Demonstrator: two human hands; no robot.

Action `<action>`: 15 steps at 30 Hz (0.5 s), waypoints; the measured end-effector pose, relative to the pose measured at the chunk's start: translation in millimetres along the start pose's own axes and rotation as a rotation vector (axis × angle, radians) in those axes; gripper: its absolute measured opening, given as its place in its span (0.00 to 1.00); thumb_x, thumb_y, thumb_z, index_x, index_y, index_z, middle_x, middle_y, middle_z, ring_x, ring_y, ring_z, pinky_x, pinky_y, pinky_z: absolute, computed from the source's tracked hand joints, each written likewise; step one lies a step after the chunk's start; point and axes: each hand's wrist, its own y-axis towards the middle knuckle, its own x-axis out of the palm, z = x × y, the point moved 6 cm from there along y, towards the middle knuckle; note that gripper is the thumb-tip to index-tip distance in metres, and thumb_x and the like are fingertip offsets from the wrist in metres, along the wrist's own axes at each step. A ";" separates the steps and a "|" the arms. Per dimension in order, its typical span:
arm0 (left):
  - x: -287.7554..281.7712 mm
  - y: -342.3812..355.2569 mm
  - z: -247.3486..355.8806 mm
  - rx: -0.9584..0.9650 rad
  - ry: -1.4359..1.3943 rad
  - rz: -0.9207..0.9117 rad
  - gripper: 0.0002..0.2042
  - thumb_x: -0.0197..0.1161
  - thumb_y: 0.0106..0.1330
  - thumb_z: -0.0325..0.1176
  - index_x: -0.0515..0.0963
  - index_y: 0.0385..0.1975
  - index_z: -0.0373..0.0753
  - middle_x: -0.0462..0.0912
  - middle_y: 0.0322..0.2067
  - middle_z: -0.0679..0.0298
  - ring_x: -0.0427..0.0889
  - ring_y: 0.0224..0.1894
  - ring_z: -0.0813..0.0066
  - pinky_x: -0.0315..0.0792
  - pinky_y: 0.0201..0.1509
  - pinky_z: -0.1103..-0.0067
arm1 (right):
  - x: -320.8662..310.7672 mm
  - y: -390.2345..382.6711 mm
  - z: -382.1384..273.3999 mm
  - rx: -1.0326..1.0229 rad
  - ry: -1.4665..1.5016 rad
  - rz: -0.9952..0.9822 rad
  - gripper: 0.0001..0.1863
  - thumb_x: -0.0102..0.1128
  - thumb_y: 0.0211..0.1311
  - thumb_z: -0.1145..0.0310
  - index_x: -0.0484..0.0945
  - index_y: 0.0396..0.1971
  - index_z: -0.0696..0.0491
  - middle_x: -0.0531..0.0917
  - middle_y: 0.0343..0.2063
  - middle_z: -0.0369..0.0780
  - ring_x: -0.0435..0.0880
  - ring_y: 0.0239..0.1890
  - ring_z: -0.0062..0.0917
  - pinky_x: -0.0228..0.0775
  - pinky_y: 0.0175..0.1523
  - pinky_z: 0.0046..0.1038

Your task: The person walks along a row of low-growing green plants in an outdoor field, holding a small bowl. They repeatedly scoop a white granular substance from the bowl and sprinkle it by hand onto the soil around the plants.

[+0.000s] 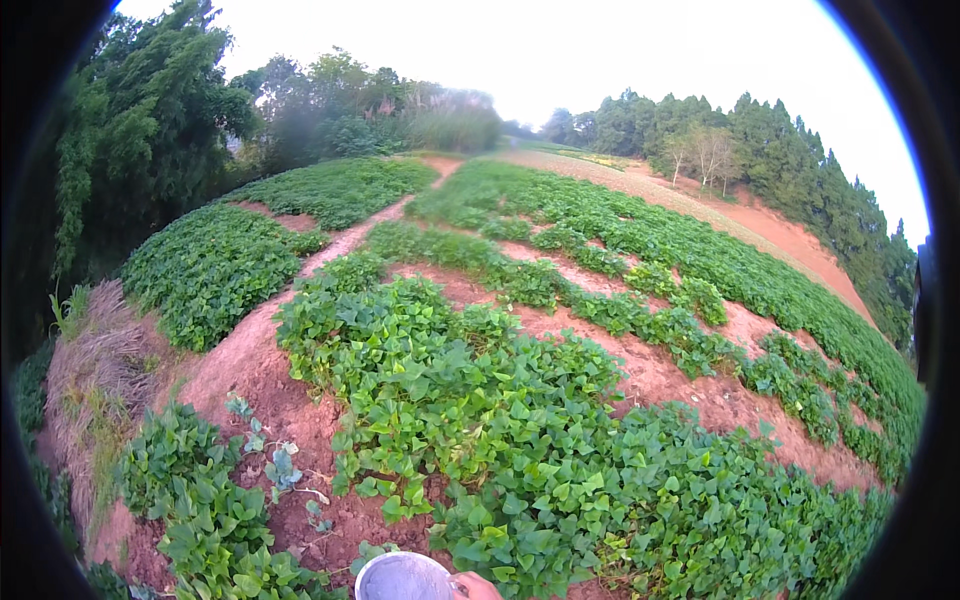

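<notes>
At the bottom edge a round pale grey bowl or cup (403,578) pokes into view, seen from above. Fingertips of one of my hands (475,587) touch its right rim; which hand it is cannot be told, and the rest of it is cut off by the frame. Neither forearm shows. Right beyond the container spread dense green leafy vines (470,400) over red-brown soil.
Rows of leafy vines (640,300) run away across a sloping field, split by bare red dirt paths (250,350). Dry grass (95,360) borders the left side. Tall trees (140,110) stand left and far right (790,160).
</notes>
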 end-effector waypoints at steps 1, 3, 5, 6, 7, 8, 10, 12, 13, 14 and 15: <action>-1.4 1.7 1.7 -0.002 0.003 -0.008 0.22 0.51 0.53 0.24 0.67 0.52 0.31 0.76 0.44 0.50 0.77 0.45 0.56 0.72 0.51 0.61 | 0.6 2.6 -9.0 -0.031 0.014 0.017 0.13 0.53 0.55 0.67 0.77 0.39 0.55 0.77 0.42 0.48 0.75 0.47 0.43 0.68 0.51 0.37; -8.6 6.5 4.0 -0.010 0.005 -0.028 0.22 0.52 0.53 0.24 0.67 0.51 0.29 0.76 0.44 0.49 0.77 0.46 0.56 0.72 0.52 0.61 | 4.8 11.0 -23.7 -0.117 -0.062 0.072 0.13 0.53 0.55 0.67 0.75 0.39 0.55 0.77 0.42 0.49 0.74 0.47 0.44 0.68 0.51 0.37; -20.7 11.4 8.9 -0.020 -0.001 -0.049 0.22 0.52 0.53 0.24 0.67 0.50 0.28 0.76 0.43 0.48 0.76 0.47 0.55 0.71 0.53 0.61 | 14.6 23.9 -35.1 -0.185 -0.149 0.126 0.14 0.53 0.54 0.67 0.75 0.40 0.56 0.76 0.43 0.50 0.73 0.47 0.46 0.67 0.51 0.39; -26.6 13.5 14.3 -0.022 -0.003 -0.064 0.22 0.52 0.52 0.24 0.68 0.50 0.28 0.76 0.43 0.48 0.76 0.47 0.55 0.71 0.54 0.61 | 21.5 32.7 -38.4 -0.184 -0.183 0.101 0.14 0.53 0.54 0.67 0.74 0.40 0.56 0.76 0.44 0.50 0.73 0.48 0.46 0.67 0.51 0.39; -31.0 16.1 21.6 -0.024 -0.008 -0.078 0.22 0.52 0.52 0.24 0.68 0.50 0.27 0.77 0.43 0.48 0.76 0.48 0.55 0.70 0.54 0.61 | 26.7 43.4 -41.1 -0.182 -0.216 0.076 0.14 0.53 0.54 0.67 0.74 0.40 0.56 0.75 0.44 0.50 0.73 0.48 0.47 0.67 0.51 0.40; -34.4 17.7 30.0 -0.024 -0.012 -0.102 0.21 0.52 0.52 0.24 0.68 0.49 0.27 0.77 0.43 0.47 0.76 0.48 0.54 0.70 0.55 0.61 | 32.6 54.8 -44.0 -0.180 -0.249 0.051 0.15 0.53 0.54 0.68 0.74 0.41 0.56 0.75 0.45 0.50 0.73 0.48 0.47 0.67 0.52 0.40; -35.3 14.9 59.4 -0.020 -0.015 -0.168 0.21 0.52 0.52 0.24 0.68 0.48 0.25 0.77 0.43 0.47 0.75 0.49 0.54 0.70 0.56 0.61 | 44.2 78.6 -54.7 -0.125 -0.261 0.128 0.17 0.54 0.56 0.65 0.74 0.42 0.58 0.74 0.48 0.51 0.71 0.50 0.48 0.64 0.55 0.40; -28.0 8.8 94.2 0.016 0.101 -0.238 0.15 0.53 0.54 0.26 0.74 0.41 0.27 0.80 0.35 0.53 0.80 0.38 0.63 0.76 0.43 0.68 | 60.8 111.3 -74.4 -0.216 -0.352 0.206 0.19 0.54 0.57 0.63 0.73 0.45 0.59 0.74 0.49 0.53 0.70 0.52 0.49 0.63 0.57 0.40; -26.7 6.8 113.2 0.052 0.113 -0.259 0.15 0.54 0.54 0.27 0.74 0.41 0.27 0.80 0.35 0.53 0.80 0.38 0.63 0.76 0.43 0.68 | 74.3 129.2 -74.5 -0.145 -0.314 0.115 0.23 0.54 0.59 0.61 0.71 0.49 0.60 0.72 0.50 0.55 0.69 0.54 0.48 0.62 0.58 0.39; -27.9 1.3 125.5 0.092 0.083 -0.262 0.15 0.54 0.55 0.27 0.74 0.41 0.27 0.80 0.35 0.53 0.80 0.38 0.63 0.76 0.43 0.68 | 86.6 143.5 -74.1 -0.062 -0.282 0.073 0.26 0.54 0.59 0.58 0.69 0.52 0.60 0.71 0.52 0.56 0.67 0.55 0.49 0.60 0.60 0.40; -29.9 -2.4 140.6 0.138 0.050 -0.272 0.15 0.54 0.55 0.27 0.74 0.41 0.27 0.80 0.35 0.53 0.80 0.37 0.64 0.76 0.43 0.68 | 98.6 158.3 -81.9 -0.113 -0.355 0.090 0.28 0.53 0.59 0.55 0.68 0.53 0.60 0.70 0.52 0.56 0.66 0.56 0.50 0.57 0.61 0.42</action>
